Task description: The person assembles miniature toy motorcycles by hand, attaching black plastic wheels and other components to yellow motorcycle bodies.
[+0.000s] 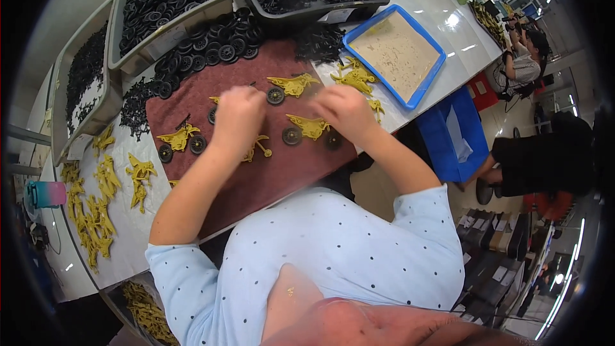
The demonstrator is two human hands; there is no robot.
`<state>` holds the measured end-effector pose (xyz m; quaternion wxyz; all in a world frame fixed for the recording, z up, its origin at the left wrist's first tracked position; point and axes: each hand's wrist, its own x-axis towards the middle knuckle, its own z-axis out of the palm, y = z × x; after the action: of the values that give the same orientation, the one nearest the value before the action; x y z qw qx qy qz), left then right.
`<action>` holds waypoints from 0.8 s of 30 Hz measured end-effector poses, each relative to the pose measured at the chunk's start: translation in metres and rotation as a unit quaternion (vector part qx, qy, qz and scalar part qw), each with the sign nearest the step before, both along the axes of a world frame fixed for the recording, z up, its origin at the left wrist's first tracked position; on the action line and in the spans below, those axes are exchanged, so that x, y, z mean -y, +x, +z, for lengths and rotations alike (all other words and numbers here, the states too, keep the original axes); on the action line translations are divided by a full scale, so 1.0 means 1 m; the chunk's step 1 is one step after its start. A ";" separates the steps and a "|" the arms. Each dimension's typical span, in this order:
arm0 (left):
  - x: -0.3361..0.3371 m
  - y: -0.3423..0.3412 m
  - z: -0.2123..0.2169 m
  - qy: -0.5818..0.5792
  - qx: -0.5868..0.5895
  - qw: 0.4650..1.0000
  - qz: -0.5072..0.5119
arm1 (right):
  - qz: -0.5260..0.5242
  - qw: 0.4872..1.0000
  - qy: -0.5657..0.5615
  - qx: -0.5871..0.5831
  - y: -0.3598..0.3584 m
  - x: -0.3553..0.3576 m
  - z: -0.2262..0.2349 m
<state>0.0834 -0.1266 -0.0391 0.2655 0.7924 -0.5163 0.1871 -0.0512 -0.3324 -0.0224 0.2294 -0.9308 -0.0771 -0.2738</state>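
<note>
Working at the maroon cloth (pixel 275 176): both hands over it, backs upward, forearms from below. Left hand (pixel 240 112): fingers curled inward, knuckles up; fingertips hidden behind the hand, so cannot tell whether it grasps a part or is merely bent. It covers most of one yellow toy bike, of which a bit of frame and a black wheel (pixel 212 115) show at its left edge. Right hand (pixel 346 109): half curled, fingers pointing left and down, just beside the upper bike (pixel 293 84) and above the lower bike (pixel 310 127); contact not resolved, cannot tell whether anything is pinched. Bike positions, all on the cloth: upper bike between the hands, with one black wheel visible at its left end; lower bike beneath the right hand, a wheel at either end; left bike (pixel 180 138) to the left of the left forearm, two wheels; another bike (pixel 259 149) partly hidden by that forearm. Surroundings: loose wheels (pixel 211 45) heaped at the cloth's far edge, before a grey bin (pixel 198 22) of wheels; blue tray (pixel 378 77) beyond the right hand; yellow frames (pixel 139 176) scattered left of the cloth.
</note>
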 end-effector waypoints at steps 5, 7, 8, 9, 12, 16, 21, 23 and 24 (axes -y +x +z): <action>0.004 0.084 -0.018 -0.002 0.065 0.990 0.121 | 0.020 0.999 -0.029 0.030 0.113 -0.004 -0.019; 0.008 0.107 -0.027 0.008 0.096 0.986 0.138 | 0.042 0.996 -0.052 0.051 0.155 -0.013 -0.034; 0.010 0.114 -0.029 0.020 0.123 0.981 0.149 | 0.041 0.994 -0.087 0.055 0.171 -0.019 -0.038; 0.010 0.118 -0.032 0.019 0.125 0.980 0.152 | 0.040 0.990 -0.121 0.059 0.184 -0.024 -0.042; 0.011 0.124 -0.031 0.122 0.081 0.975 0.166 | 0.017 0.964 -0.244 0.105 0.211 -0.033 -0.053; 0.009 0.121 -0.030 0.107 0.142 0.970 0.168 | 0.042 0.938 -0.319 0.130 0.222 -0.035 -0.051; 0.007 0.118 -0.031 0.134 0.117 0.974 0.138 | 0.049 0.918 -0.353 0.171 0.222 -0.029 -0.049; 0.004 0.114 -0.030 0.131 0.091 0.976 0.151 | 0.055 0.935 -0.304 0.172 0.216 -0.033 -0.037; 0.002 0.112 -0.030 0.128 0.089 0.976 0.153 | 0.060 0.951 -0.250 0.172 0.213 -0.035 -0.032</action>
<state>0.1958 -0.1283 -0.0687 0.0832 0.8696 -0.4301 0.2278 0.1620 -0.2976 -0.0547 -0.0120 -0.8906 -0.2371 -0.3878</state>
